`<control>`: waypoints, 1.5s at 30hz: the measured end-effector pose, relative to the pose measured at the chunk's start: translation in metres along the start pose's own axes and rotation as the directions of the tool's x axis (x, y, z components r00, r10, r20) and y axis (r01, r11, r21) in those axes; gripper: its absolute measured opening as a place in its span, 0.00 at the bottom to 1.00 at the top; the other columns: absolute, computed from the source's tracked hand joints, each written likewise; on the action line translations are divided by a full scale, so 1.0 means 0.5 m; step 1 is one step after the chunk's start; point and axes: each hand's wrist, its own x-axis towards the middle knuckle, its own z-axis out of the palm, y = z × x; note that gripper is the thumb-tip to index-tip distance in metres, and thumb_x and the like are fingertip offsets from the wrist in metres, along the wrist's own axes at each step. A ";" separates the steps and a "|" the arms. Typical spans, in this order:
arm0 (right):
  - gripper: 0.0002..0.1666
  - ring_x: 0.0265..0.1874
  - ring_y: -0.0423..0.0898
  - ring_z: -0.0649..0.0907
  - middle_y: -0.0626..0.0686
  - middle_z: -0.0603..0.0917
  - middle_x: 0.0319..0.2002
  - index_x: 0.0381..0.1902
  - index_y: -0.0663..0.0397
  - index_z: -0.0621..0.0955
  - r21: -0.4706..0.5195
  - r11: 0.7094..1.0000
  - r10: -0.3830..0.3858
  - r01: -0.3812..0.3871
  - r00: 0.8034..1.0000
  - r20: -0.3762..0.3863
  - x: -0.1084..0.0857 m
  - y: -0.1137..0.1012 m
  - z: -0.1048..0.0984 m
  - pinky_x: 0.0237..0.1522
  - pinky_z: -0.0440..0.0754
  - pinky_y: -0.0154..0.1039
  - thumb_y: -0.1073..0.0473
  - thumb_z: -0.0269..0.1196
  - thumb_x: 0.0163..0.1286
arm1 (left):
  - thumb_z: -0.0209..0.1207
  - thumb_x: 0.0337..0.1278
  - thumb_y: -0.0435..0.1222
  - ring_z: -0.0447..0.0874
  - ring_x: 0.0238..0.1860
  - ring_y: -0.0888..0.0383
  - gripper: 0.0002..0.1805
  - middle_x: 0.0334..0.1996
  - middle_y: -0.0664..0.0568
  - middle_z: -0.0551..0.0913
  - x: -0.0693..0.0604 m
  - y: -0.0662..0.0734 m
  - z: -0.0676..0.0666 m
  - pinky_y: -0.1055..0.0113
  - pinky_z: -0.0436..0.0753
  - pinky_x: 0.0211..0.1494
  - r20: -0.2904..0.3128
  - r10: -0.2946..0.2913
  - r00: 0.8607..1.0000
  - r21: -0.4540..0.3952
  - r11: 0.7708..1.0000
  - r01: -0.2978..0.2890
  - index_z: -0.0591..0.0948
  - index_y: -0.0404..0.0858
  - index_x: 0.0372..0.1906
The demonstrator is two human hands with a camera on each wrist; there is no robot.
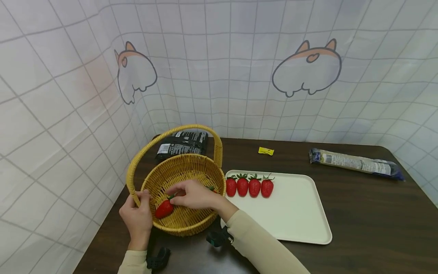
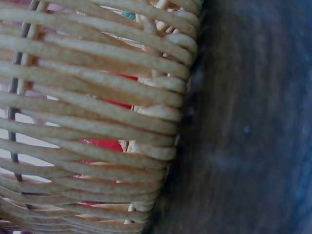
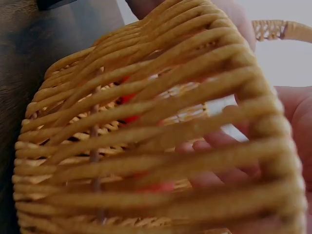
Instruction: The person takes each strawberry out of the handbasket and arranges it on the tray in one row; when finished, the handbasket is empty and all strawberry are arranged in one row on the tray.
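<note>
A yellow wicker basket (image 1: 184, 230) with a tall arched handle stands on the table. At its left side, my left hand (image 1: 138, 219) grips the rim by the foot of the handle. My right hand (image 1: 195, 196) reaches over the right rim into the basket, its fingertips pinching a red strawberry (image 1: 164, 209) near the green leaves. Another strawberry (image 1: 211, 188) is mostly hidden behind the right hand. Both wrist views look through the basket weave (image 2: 87, 117), and red fruit (image 3: 129, 105) shows in the gaps.
Several strawberries (image 1: 254, 187) lie in a row on a white tray (image 1: 294, 217) right of the basket. Behind are a black packet (image 1: 183, 144), a small yellow wrapper (image 1: 265, 151) and a long clear-and-blue package (image 1: 356, 163). A gridded curtain (image 1: 239, 95) borders the table's back and left.
</note>
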 end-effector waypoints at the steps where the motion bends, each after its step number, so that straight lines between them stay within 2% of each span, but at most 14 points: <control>1: 0.21 0.50 0.39 0.82 0.50 0.84 0.55 0.59 0.55 0.80 -0.009 1.000 -0.004 0.004 1.000 0.018 0.005 -0.002 0.002 0.49 0.77 0.28 0.58 0.62 0.70 | 0.60 0.59 0.24 0.66 0.14 0.71 0.11 0.18 0.41 0.81 -0.001 0.008 -0.001 0.77 0.64 0.17 0.000 -0.006 1.000 0.001 1.000 0.006 0.79 0.26 0.22; 4: 0.22 0.48 0.37 0.82 0.51 0.83 0.56 0.60 0.54 0.79 -0.049 0.999 -0.010 0.013 0.998 0.056 0.021 -0.004 0.010 0.47 0.77 0.27 0.58 0.62 0.70 | 0.60 0.60 0.24 0.65 0.14 0.70 0.11 0.18 0.45 0.80 -0.002 0.012 -0.002 0.77 0.64 0.17 0.000 -0.019 1.000 0.008 1.000 0.019 0.79 0.26 0.22; 10: 0.25 0.44 0.39 0.81 0.50 0.81 0.58 0.63 0.53 0.77 -0.142 0.990 0.003 0.012 0.995 0.102 0.047 -0.005 0.029 0.44 0.75 0.27 0.57 0.63 0.69 | 0.62 0.59 0.26 0.64 0.13 0.69 0.10 0.17 0.51 0.80 -0.001 -0.035 0.000 0.75 0.62 0.16 -0.007 -0.013 1.000 0.032 0.999 0.013 0.81 0.31 0.22; 15: 0.28 0.46 0.39 0.80 0.49 0.79 0.60 0.65 0.51 0.75 -0.157 0.988 0.032 -0.010 0.990 0.140 0.060 -0.002 0.038 0.46 0.74 0.28 0.56 0.63 0.68 | 0.63 0.59 0.28 0.63 0.14 0.69 0.11 0.15 0.58 0.76 0.003 -0.045 0.001 0.76 0.62 0.17 -0.008 0.005 1.000 0.027 1.000 -0.005 0.81 0.32 0.22; 19: 0.29 0.51 0.36 0.78 0.47 0.79 0.61 0.66 0.51 0.74 -0.146 0.988 0.070 -0.046 0.983 0.169 0.063 0.002 0.043 0.50 0.74 0.28 0.55 0.63 0.68 | 0.62 0.58 0.25 0.62 0.14 0.69 0.10 0.14 0.53 0.76 0.002 -0.023 0.002 0.76 0.62 0.17 -0.010 0.006 1.000 0.038 0.999 -0.006 0.80 0.29 0.21; 21: 0.28 0.52 0.36 0.78 0.48 0.79 0.60 0.66 0.52 0.74 -0.148 0.987 0.080 -0.054 0.980 0.180 0.063 0.004 0.044 0.51 0.74 0.28 0.55 0.62 0.69 | 0.61 0.59 0.25 0.62 0.13 0.69 0.11 0.14 0.47 0.77 0.003 -0.022 0.003 0.75 0.61 0.16 -0.008 0.007 1.000 0.024 1.000 -0.006 0.80 0.29 0.21; 24: 0.24 0.55 0.36 0.78 0.48 0.81 0.58 0.64 0.54 0.76 -0.137 0.989 0.077 -0.051 0.978 0.193 0.062 0.008 0.043 0.53 0.74 0.28 0.57 0.60 0.72 | 0.62 0.59 0.27 0.63 0.13 0.69 0.11 0.16 0.47 0.78 0.003 -0.024 0.003 0.76 0.61 0.16 -0.007 0.007 1.000 0.013 1.000 -0.007 0.80 0.30 0.21; 26: 0.21 0.52 0.34 0.78 0.48 0.82 0.56 0.62 0.55 0.78 -0.120 0.992 0.068 -0.044 0.977 0.203 0.062 0.012 0.041 0.52 0.74 0.28 0.58 0.59 0.72 | 0.62 0.59 0.28 0.64 0.13 0.68 0.11 0.16 0.50 0.79 0.004 -0.040 0.003 0.75 0.61 0.15 -0.009 0.010 1.000 0.006 1.000 -0.010 0.81 0.32 0.21; 28: 0.20 0.48 0.33 0.79 0.48 0.83 0.53 0.59 0.55 0.79 -0.099 0.995 0.052 -0.031 0.975 0.215 0.062 0.017 0.039 0.50 0.75 0.27 0.59 0.60 0.71 | 0.63 0.59 0.28 0.65 0.14 0.69 0.11 0.17 0.51 0.80 0.003 -0.041 0.003 0.76 0.63 0.16 -0.014 0.009 1.000 0.015 1.000 -0.009 0.81 0.32 0.21; 32: 0.20 0.40 0.31 0.79 0.46 0.85 0.45 0.56 0.56 0.81 -0.056 0.998 0.039 -0.027 0.973 0.229 0.061 0.022 0.039 0.45 0.76 0.26 0.60 0.65 0.67 | 0.63 0.58 0.26 0.66 0.15 0.70 0.10 0.18 0.44 0.81 0.002 -0.044 0.005 0.76 0.63 0.16 -0.019 0.010 1.000 0.024 1.000 -0.010 0.81 0.31 0.21; 35: 0.20 0.37 0.32 0.80 0.46 0.85 0.41 0.54 0.58 0.81 -0.015 0.999 0.050 -0.048 0.970 0.239 0.059 0.023 0.039 0.41 0.77 0.27 0.60 0.68 0.65 | 0.62 0.58 0.24 0.65 0.14 0.70 0.10 0.18 0.41 0.80 0.002 -0.039 0.005 0.76 0.63 0.16 -0.022 0.003 1.000 0.035 0.999 -0.002 0.80 0.29 0.21; 38: 0.20 0.35 0.32 0.80 0.46 0.85 0.38 0.52 0.59 0.82 -0.013 0.998 0.064 -0.063 0.960 0.273 0.056 0.022 0.037 0.40 0.78 0.27 0.62 0.70 0.62 | 0.62 0.57 0.23 0.63 0.14 0.71 0.10 0.17 0.47 0.80 0.002 -0.017 0.004 0.77 0.62 0.16 -0.025 -0.002 1.000 0.036 0.999 0.003 0.80 0.27 0.21; 41: 0.21 0.35 0.32 0.80 0.45 0.85 0.38 0.52 0.57 0.82 -0.045 0.997 0.074 -0.063 0.938 0.339 0.052 0.023 0.035 0.40 0.78 0.27 0.63 0.71 0.60 | 0.61 0.56 0.22 0.63 0.14 0.71 0.10 0.16 0.56 0.78 0.001 0.008 0.002 0.77 0.61 0.16 -0.025 0.004 1.000 0.021 1.000 -0.004 0.79 0.26 0.21; 45: 0.23 0.37 0.33 0.79 0.41 0.82 0.38 0.54 0.56 0.81 -0.067 0.996 0.081 -0.058 0.906 0.415 0.050 0.024 0.034 0.42 0.77 0.27 0.63 0.71 0.60 | 0.61 0.56 0.21 0.62 0.13 0.71 0.10 0.16 0.61 0.77 0.001 0.026 0.000 0.77 0.60 0.15 -0.027 0.017 1.000 0.007 1.000 -0.017 0.79 0.26 0.21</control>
